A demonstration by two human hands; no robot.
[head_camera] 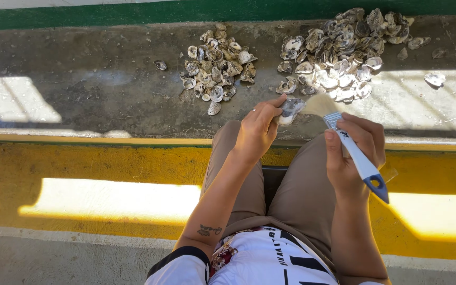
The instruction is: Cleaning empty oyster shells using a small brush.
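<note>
My left hand (257, 129) grips one grey oyster shell (290, 110) above my knees. My right hand (352, 153) holds a paintbrush (350, 148) with a white and blue handle; its pale bristles touch the held shell. On the concrete ledge ahead lie two heaps of shells: a smaller pile (216, 68) to the left and a larger pile (341, 53) to the right, beyond both hands.
A lone shell (160, 65) lies left of the small pile, another (435, 78) at the far right. The concrete ledge (96, 79) has a green band behind it. A yellow painted strip (80, 169) runs below the ledge, under my legs.
</note>
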